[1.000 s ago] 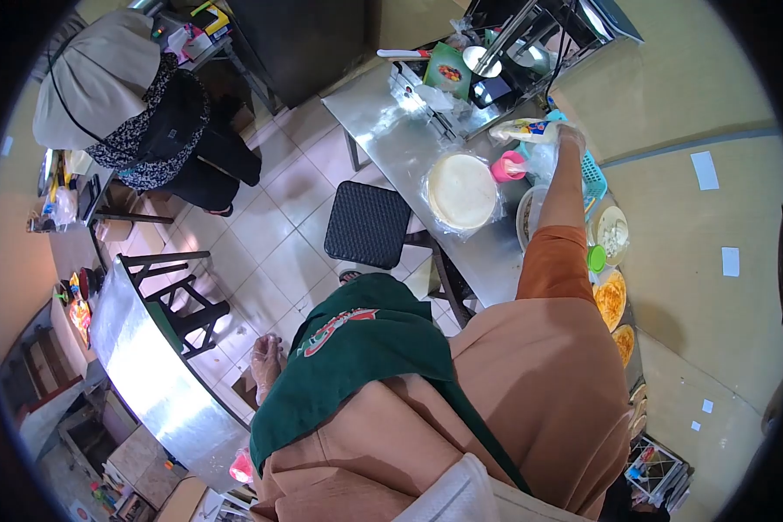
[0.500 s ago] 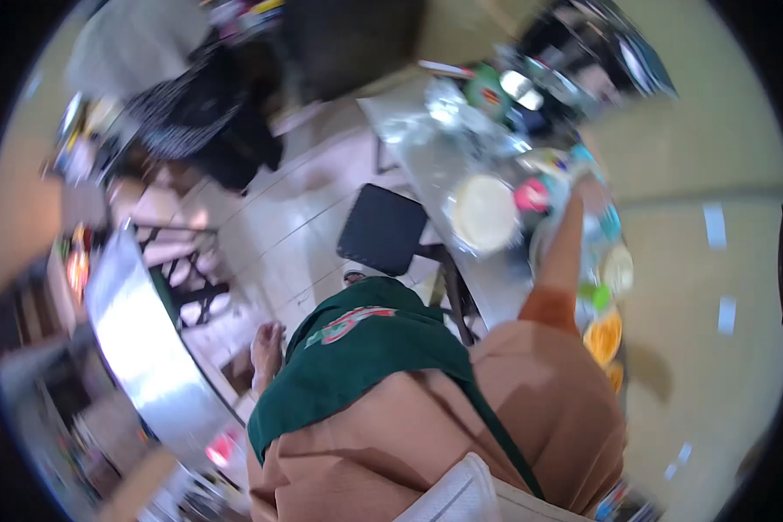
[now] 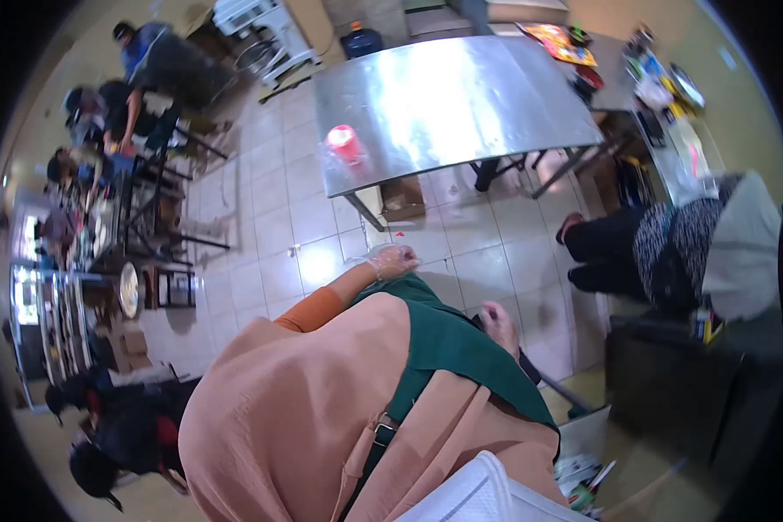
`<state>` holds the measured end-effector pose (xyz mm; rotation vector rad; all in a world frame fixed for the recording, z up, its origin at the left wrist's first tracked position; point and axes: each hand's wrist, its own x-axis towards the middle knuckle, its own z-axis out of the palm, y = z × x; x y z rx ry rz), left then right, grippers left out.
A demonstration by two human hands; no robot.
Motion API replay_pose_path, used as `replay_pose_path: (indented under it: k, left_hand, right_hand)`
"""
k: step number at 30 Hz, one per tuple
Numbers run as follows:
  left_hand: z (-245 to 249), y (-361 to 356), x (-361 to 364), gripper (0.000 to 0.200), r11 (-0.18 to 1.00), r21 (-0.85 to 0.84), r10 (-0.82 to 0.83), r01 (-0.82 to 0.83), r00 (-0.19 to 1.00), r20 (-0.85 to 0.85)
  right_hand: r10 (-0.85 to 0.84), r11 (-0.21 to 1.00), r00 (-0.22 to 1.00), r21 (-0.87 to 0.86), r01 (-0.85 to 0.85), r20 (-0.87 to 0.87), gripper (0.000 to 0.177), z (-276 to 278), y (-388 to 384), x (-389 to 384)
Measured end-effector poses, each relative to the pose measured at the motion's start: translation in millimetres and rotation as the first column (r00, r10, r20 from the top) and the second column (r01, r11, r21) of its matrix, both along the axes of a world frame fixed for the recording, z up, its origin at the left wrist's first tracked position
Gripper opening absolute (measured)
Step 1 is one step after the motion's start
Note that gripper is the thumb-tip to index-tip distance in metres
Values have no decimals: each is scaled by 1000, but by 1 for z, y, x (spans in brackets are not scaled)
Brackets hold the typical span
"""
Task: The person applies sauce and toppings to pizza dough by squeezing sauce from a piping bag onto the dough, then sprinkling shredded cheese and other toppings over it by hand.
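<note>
My left hand (image 3: pixel 395 260) is in front of my green apron (image 3: pixel 461 348), with a clear plastic glove on it and an orange sleeve behind. Its fingers are curled together, and I make out nothing in them. On the other side of the apron hangs my right hand (image 3: pixel 500 326), its fingers loosely bent and a little apart, slightly blurred and with no object visible in them. Neither hand touches the steel table (image 3: pixel 461 96) ahead. A pink and white container (image 3: pixel 343 143) stands near that table's left edge.
To the right a person (image 3: pixel 670 252) stands by a side counter (image 3: pixel 661 148). Several people are at tables on the left. A floor mixer (image 3: pixel 265 39) and a blue water jug (image 3: pixel 361 41) are at the back. A dark cabinet (image 3: pixel 679 383) is at lower right.
My view has swung away from the cluttered table and the stool to the steel table. My right hand, which was over the cluttered table, is now beside my apron.
</note>
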<state>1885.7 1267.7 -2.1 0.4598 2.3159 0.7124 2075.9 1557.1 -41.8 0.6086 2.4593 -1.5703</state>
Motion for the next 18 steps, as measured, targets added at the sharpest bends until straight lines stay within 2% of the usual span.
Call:
replay_pose_path:
  k: [1, 3, 5, 7, 9, 11, 12, 13, 14, 15, 17, 18]
  left_hand:
    - [-8, -23, -3, 35, 996, 55, 62, -63, 998, 22]
    - [-26, -67, -5, 36, 973, 69, 211, -219, 972, 100]
    - [-28, -105, -3, 36, 918, 85, 371, -388, 914, 167]
    - [-20, -139, -3, 37, 828, 102, 521, -551, 824, 224]
    - [-31, -176, -6, 37, 748, 117, 605, -654, 743, 286]
    - [-57, -225, -17, 36, 679, 149, 662, -719, 687, 301]
    - [-76, -246, -16, 35, 646, 174, 687, -743, 666, 290]
    - [-76, -261, -19, 34, 568, 189, 748, -801, 599, 288]
    - [-79, -272, -18, 34, 550, 179, 769, -816, 578, 273]
    - [-83, -292, -23, 34, 516, 176, 806, -838, 545, 232]
    - [-81, -329, -23, 33, 409, 174, 882, -896, 437, 178]
    - [-95, -346, -19, 33, 363, 198, 906, -911, 395, 155]
  right_hand:
    - [111, 994, 994, -19, -111, 11, 29, 4, -12, -38]
    - [344, 922, 935, 223, -318, -88, 35, 8, -35, -110]
    - [465, 854, 867, 351, -384, -181, 43, 20, -74, -181]
    - [569, 776, 786, 472, -417, -241, 68, 41, -127, -249]
    - [599, 739, 758, 542, -399, -259, 87, 71, -188, -316]
    - [534, 816, 713, 499, -293, -455, 93, 60, -244, -374]
    - [533, 799, 724, 542, -260, -439, 92, 57, -261, -396]
    - [536, 781, 725, 579, -232, -432, 90, 56, -281, -418]
    - [542, 765, 718, 610, -207, -436, 89, 56, -304, -438]
    - [600, 716, 652, 675, -178, -463, 83, 43, -315, -456]
    - [688, 682, 555, 679, -273, -468, 77, 36, -332, -481]
    - [693, 683, 586, 643, -346, -421, 75, 27, -334, -488]
